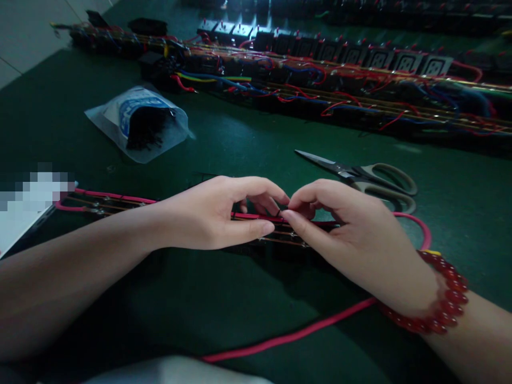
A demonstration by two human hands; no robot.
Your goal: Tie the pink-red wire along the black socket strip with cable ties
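Observation:
A long strip of wired sockets [120, 204] lies across the green table in front of me, with a pink-red wire [288, 336] running along it and looping off to the right. My left hand [216, 213] is curled over the strip's middle, thumb and fingers pinched around the wire. My right hand [344, 234], with a red bead bracelet at the wrist, meets it fingertip to fingertip and pinches a small dark tie at the same spot on the wire. What sits between the fingertips is mostly hidden.
Scissors [368, 178] lie just beyond my right hand. A clear bag of black ties [140, 122] rests at the left. Rows of wired socket strips [340, 80] fill the far side of the table. A white object's edge [16, 224] shows at the left.

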